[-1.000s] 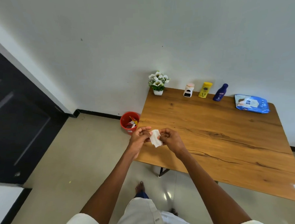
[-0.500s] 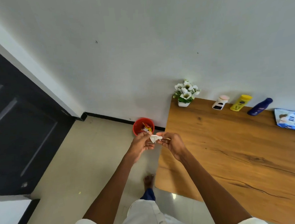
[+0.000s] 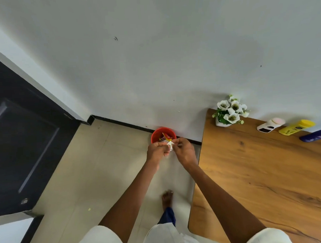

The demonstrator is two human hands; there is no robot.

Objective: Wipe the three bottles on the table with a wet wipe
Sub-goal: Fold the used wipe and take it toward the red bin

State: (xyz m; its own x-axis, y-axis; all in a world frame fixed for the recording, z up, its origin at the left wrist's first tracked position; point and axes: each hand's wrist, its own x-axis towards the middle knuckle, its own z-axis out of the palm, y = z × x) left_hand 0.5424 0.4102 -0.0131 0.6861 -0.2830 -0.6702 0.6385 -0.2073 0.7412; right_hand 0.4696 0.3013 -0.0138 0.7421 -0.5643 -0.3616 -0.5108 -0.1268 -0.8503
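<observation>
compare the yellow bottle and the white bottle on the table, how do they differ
The yellow bottle is yellow all over with dark print, while the white bottle is white with a pinkish cap and a dark patch. The yellow bottle looks longer and slimmer; the white bottle is stubbier. Both stand side by side at the table's wall edge.

Between our left hand (image 3: 156,151) and right hand (image 3: 185,151) we see a crumpled white wet wipe (image 3: 170,145). Just beyond them sits a round red plastic bin (image 3: 157,135). Right of our right hand lies the brown wood-grain table (image 3: 259,172), bearing a white bottle with a pink cap (image 3: 269,126), a yellow bottle (image 3: 296,127), a dark blue bottle (image 3: 315,135) and white flowers with green leaves (image 3: 230,112).
</observation>
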